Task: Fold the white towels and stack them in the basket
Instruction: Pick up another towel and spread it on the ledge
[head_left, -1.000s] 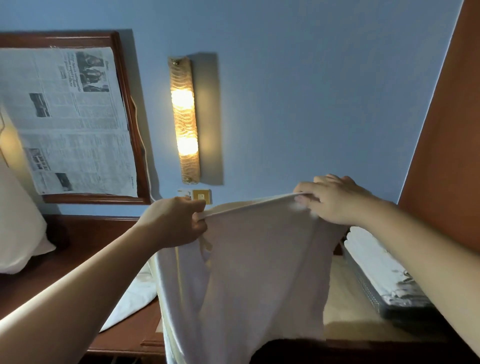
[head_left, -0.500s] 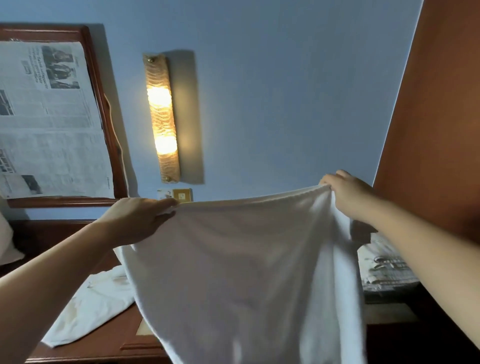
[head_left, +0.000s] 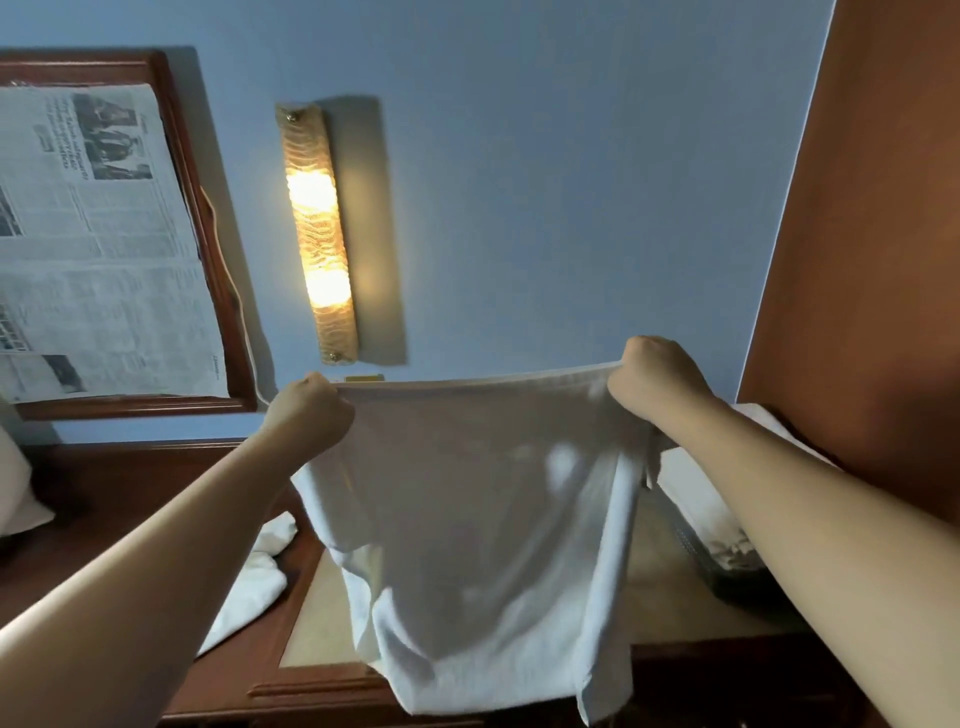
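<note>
Blue wall, lit wall lamp. Below lamp: wooden table. Held towel: top edge taut below lamp, left hand and right hand fingers clenched on corners. Basket with folded towels, lower right.

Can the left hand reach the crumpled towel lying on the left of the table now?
Probably not at once: the left hand grips a top corner of the raised towel. The crumpled towel lies uncovered below that arm, so the hand must let go first.
</note>
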